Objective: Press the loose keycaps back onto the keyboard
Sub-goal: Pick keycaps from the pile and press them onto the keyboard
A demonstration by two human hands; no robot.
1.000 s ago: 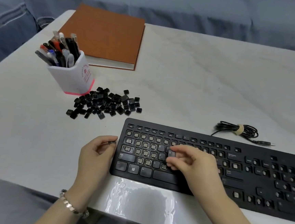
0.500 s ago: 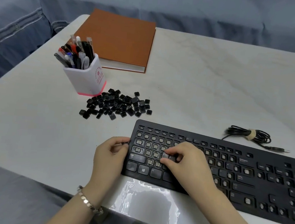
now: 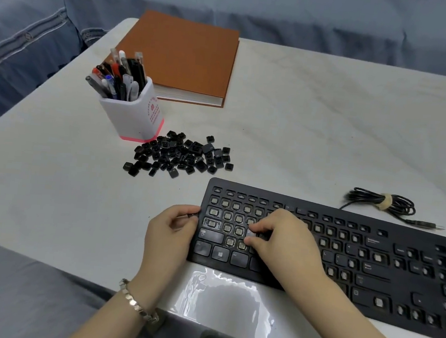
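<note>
While the black corded keyboard lies along the near right of the pale marble-patterned surface, many of its sockets on the left half stand bare. The right hand rests curled over the left letter rows, its fingertips pressing on a small keycap there. The left hand sits just beside the keyboard's left edge, fingers curled and pinching a small dark piece; what it is I cannot tell. A metal link bracelet circles that wrist. Farther off to the left, a heap of loose black keycaps lies on the surface, next to a white pen cup with a pink base. Behind the cup is a brown hardcover book, and a bundled black cable lies beyond the keyboard's far edge.
</note>
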